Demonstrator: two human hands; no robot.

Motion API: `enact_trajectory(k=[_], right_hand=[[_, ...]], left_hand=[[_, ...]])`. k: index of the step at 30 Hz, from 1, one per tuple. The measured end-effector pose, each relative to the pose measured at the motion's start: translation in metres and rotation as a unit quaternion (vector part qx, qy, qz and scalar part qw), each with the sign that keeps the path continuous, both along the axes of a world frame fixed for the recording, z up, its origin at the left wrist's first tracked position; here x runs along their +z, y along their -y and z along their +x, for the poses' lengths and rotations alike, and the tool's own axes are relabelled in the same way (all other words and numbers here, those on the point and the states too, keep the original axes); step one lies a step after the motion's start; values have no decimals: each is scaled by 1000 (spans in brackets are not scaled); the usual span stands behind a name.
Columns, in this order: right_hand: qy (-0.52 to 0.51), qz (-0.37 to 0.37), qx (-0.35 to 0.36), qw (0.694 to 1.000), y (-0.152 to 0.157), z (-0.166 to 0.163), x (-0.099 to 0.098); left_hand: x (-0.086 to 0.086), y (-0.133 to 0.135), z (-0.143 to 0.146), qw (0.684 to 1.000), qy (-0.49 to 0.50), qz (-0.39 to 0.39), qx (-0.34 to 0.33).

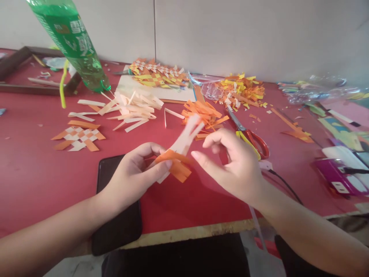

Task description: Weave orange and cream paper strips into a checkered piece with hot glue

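My left hand (138, 171) pinches a small bundle of orange and white paper strips (175, 159) above the red table (34, 173). The strips cross each other and fan out up and to the right; their white ends are blurred. My right hand (233, 163) hovers just right of the bundle with its fingers loosely curled and apart, holding nothing that I can see. A black phone (115, 227) lies under my left wrist at the table's front edge.
A woven orange-and-white piece (78, 136) lies at the left. Loose white strips (129, 107) and orange strips (203, 111) sit behind my hands. Red-and-yellow scissors (250, 138) lie to the right, a green bottle (73, 42) stands at the back left, more woven pieces (157, 75) beyond.
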State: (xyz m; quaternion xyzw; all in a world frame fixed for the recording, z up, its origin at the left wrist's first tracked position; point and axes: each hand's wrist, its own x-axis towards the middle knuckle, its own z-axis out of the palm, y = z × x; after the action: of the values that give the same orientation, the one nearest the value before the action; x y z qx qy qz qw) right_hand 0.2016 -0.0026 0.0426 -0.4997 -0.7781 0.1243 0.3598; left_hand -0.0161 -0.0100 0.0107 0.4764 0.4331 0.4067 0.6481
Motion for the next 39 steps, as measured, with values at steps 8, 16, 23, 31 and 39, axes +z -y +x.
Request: enact_trajectory(k=[8,16,23,31,39], right_hand=[[134,217,52,966,0,18,-1],[39,137,81,986,-1,19,-5],[24,80,110,990,0,14,-8],[-2,58,145,988,1,10,-10],[8,73,146,987,0,8,-13]], left_hand=[[20,-4,11,981,-169,69,-61],[23,-3,31,985,-156,55,-41],[11,-1,28,991,-117,47,-53],[8,1,25,992,-100,7,-70],[9,-1,26,993,-102,1,-62]])
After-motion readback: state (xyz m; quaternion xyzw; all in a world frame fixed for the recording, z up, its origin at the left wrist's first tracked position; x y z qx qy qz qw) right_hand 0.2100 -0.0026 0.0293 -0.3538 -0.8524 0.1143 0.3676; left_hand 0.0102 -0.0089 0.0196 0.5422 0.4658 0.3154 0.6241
